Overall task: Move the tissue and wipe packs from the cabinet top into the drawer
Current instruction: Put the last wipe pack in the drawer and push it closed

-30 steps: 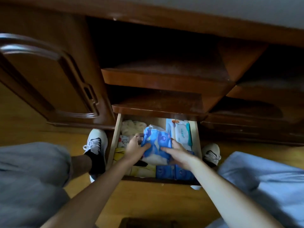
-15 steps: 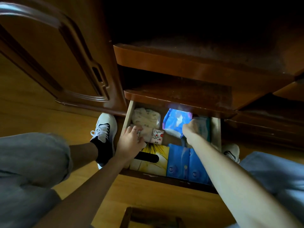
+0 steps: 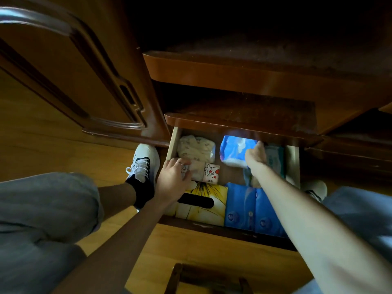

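Below the dark wooden cabinet [image 3: 233, 68], over yellow floorboards [image 3: 207, 247], the drawer [image 3: 172, 143] stands open, full of packs. Left hand [image 3: 172, 181] lies fingers-together on a small cartoon pack [image 3: 210, 172]; right hand [image 3: 255, 155] grips the blue pack [image 3: 232, 151] at the back.

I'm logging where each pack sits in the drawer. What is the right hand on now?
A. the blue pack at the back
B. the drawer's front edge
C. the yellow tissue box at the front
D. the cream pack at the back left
A: the right hand is against the blue pack at the back of the drawer.
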Motion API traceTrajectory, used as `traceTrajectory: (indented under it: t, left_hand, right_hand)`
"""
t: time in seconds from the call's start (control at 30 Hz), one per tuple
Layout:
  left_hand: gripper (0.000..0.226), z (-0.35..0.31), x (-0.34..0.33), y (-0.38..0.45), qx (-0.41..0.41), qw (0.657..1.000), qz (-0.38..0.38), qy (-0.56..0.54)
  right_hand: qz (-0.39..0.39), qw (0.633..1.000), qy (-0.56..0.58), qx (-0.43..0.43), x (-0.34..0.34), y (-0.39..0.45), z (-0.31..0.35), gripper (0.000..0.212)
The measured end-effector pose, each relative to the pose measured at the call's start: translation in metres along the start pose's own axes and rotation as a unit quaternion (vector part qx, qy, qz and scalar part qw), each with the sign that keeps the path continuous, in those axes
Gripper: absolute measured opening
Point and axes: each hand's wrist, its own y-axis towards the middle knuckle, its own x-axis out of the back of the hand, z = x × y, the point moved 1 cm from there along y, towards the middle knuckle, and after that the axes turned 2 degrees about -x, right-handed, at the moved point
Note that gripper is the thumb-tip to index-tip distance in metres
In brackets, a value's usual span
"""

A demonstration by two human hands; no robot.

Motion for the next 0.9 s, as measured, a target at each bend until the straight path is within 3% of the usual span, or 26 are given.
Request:
traceTrajectory:
  t: [0.1,0.2,0.33,0.5,0.57,0.7,0.8,0.9]
  left_hand:
    - [0.024,0.004,-0.003,-0.004,-0.030,0.999,-0.005,0.020]
    - [0.024,0.007,-0.005,-0.002,-0.033,0.999,-0.010,0.021]
    - [0.028,0.006,-0.008,0.003,-0.017,1.000,0.006,0.006]
    - [0.027,0.006,-0.014,0.001,-0.022,1.000,0.011,0.017]
    - [0.029,0.003,-0.015,0.001,-0.028,0.999,0.014,0.028]
    - [0.036,-0.004,-0.014,0.005,-0.022,0.998,0.037,0.041]
    - [0.032,-0.007,-0.017,0.005,-0.014,0.998,0.050,0.045]
    - [0.032,-0.008,-0.022,0.000,-0.022,0.995,0.076,0.054]
  right_hand:
    - [0.075,0.986,-0.143,0.045,-0.005,-0.003,-0.004,0.059]
    - [0.034,0.966,-0.247,0.063,-0.012,-0.009,-0.014,0.054]
    - [-0.020,0.950,-0.296,0.103,-0.009,-0.009,-0.019,0.046]
    - [0.061,0.913,-0.389,0.108,-0.004,-0.014,-0.021,0.071]
    - [0.062,0.917,-0.381,0.096,-0.006,-0.018,-0.022,0.076]
    - [0.040,0.969,-0.243,0.034,-0.004,-0.026,-0.018,0.089]
    - [-0.042,0.961,-0.268,0.053,0.004,-0.031,-0.016,0.057]
    - [-0.003,0.926,-0.370,0.079,0.002,-0.038,-0.021,0.035]
